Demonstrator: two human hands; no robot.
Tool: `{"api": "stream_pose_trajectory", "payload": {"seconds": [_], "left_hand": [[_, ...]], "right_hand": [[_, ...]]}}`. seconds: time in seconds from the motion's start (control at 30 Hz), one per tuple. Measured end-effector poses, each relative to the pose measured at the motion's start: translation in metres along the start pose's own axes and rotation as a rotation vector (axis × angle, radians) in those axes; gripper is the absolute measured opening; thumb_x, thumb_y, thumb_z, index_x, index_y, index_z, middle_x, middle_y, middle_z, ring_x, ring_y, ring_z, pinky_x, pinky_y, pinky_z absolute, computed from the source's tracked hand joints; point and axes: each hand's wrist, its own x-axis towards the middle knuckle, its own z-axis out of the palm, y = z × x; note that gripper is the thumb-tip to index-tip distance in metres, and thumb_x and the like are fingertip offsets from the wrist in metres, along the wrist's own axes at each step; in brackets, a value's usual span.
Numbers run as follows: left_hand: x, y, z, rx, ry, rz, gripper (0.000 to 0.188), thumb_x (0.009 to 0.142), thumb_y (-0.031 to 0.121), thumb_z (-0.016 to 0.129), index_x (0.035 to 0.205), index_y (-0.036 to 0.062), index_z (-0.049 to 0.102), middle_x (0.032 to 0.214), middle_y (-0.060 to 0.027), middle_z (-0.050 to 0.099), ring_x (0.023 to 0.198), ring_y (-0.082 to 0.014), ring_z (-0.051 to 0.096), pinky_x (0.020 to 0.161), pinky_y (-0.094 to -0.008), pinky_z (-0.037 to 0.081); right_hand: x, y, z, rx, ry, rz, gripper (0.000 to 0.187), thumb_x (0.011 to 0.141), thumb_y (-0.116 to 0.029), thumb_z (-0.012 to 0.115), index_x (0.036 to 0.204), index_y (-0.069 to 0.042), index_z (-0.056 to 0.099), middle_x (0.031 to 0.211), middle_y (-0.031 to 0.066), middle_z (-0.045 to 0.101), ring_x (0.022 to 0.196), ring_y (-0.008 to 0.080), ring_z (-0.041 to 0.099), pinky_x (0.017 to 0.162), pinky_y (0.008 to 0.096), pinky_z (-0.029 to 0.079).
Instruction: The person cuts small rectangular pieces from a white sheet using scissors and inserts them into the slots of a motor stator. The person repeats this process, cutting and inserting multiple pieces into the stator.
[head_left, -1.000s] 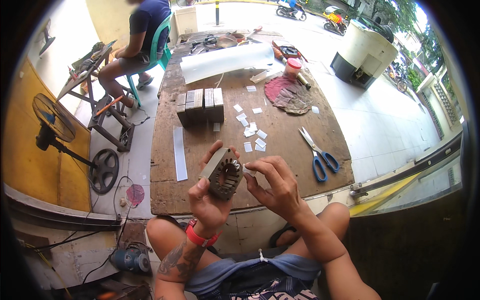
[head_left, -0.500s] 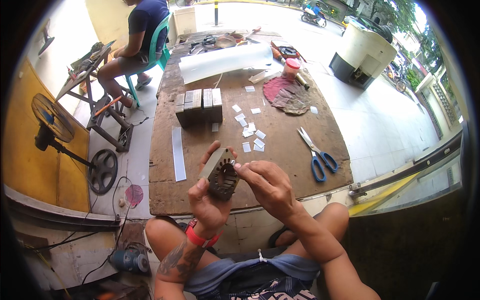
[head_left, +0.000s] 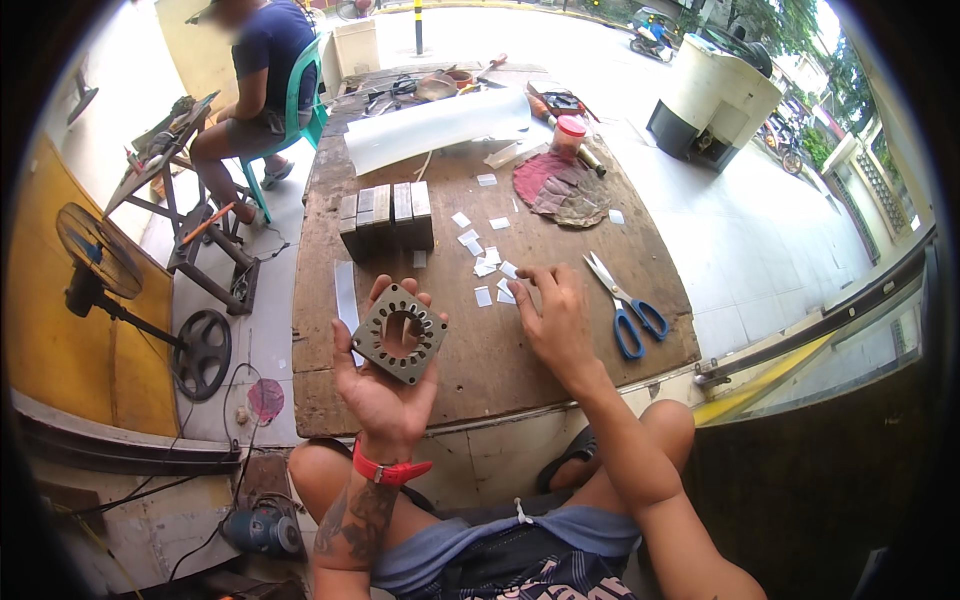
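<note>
My left hand (head_left: 388,402) is closed round the edge of a square grey metal stator core (head_left: 409,372), with a round opening ringed by slots facing up. A red-strapped watch (head_left: 392,470) is on that wrist. My right hand (head_left: 556,318) stretches over the table, thumb and forefinger apart at the small white insulation paper slips (head_left: 486,268). Its fingertips are beside the nearest slips; whether they touch one I cannot tell. To the right of this hand lie blue-handled scissors (head_left: 627,310), blades partly open. A long white strip (head_left: 345,290) is partly hidden behind my left hand.
Stacked metal cores (head_left: 386,225) stand on the wooden table (head_left: 470,390). Behind them lie a large white sheet (head_left: 435,130), a red-lidded jar (head_left: 568,135) and a round cloth (head_left: 560,190). A person (head_left: 265,75) sits at far left, beyond a fan (head_left: 98,250).
My right hand has left the stator core and moved forward to the white slips. My left hand has turned the core to face up and shifted it slightly left.
</note>
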Motion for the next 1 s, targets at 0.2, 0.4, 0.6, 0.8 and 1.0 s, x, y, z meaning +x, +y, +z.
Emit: {"api": "stream_pose_trajectory", "payload": {"seconds": [0.2, 0.4, 0.6, 0.8, 1.0], "left_hand": [[0.004, 0.003, -0.002, -0.080, 0.047, -0.111, 0.068, 0.109, 0.055, 0.041, 0.156, 0.0067, 0.046, 0.156, -0.0182, 0.052, 0.144, -0.0317, 0.050, 0.121, -0.0517, 0.039], [-0.002, 0.001, -0.002, -0.065, -0.128, -0.152, 0.061, 0.107, 0.041, 0.041, 0.159, 0.0085, 0.042, 0.159, -0.0185, 0.047, 0.148, -0.0342, 0.045, 0.125, -0.0504, 0.035], [-0.008, -0.012, 0.000, 0.198, -0.113, 0.031, 0.062, 0.101, 0.032, 0.045, 0.158, 0.0076, 0.035, 0.153, -0.0194, 0.048, 0.146, -0.0309, 0.046, 0.120, -0.0455, 0.041], [-0.012, -0.020, 0.004, 0.340, -0.125, 0.095, 0.062, 0.099, 0.034, 0.045, 0.155, 0.0091, 0.036, 0.151, -0.0197, 0.049, 0.141, -0.0296, 0.050, 0.118, -0.0426, 0.042], [-0.014, -0.019, 0.004, 0.327, -0.166, 0.070, 0.065, 0.097, 0.028, 0.048, 0.157, 0.0062, 0.033, 0.150, -0.0191, 0.049, 0.137, -0.0252, 0.052, 0.116, -0.0388, 0.043]], "right_hand": [[0.007, 0.012, 0.013, -0.087, -0.065, -0.004, 0.021, 0.099, -0.021, 0.072, 0.112, -0.005, 0.072, 0.110, 0.0128, 0.065, 0.099, 0.0324, 0.062, 0.090, 0.0443, 0.048], [-0.009, -0.032, -0.018, 0.682, -0.027, -0.002, 0.009, 0.100, -0.008, 0.070, 0.107, -0.004, 0.074, 0.102, 0.0091, 0.073, 0.091, 0.0169, 0.070, 0.081, 0.0311, 0.054], [-0.020, -0.057, -0.030, 0.642, -0.113, -0.220, 0.028, 0.090, 0.002, 0.077, 0.116, -0.005, 0.075, 0.104, 0.0090, 0.073, 0.093, 0.0208, 0.071, 0.083, 0.0319, 0.057], [-0.017, -0.050, -0.024, 0.375, 0.049, -0.487, 0.032, 0.088, -0.005, 0.078, 0.120, -0.007, 0.070, 0.104, 0.0104, 0.070, 0.091, 0.0295, 0.068, 0.081, 0.0401, 0.057], [-0.021, -0.049, -0.018, 0.305, 0.022, -0.518, 0.036, 0.081, 0.003, 0.080, 0.115, -0.008, 0.073, 0.105, 0.0089, 0.069, 0.096, 0.0286, 0.068, 0.083, 0.0398, 0.058]]}}
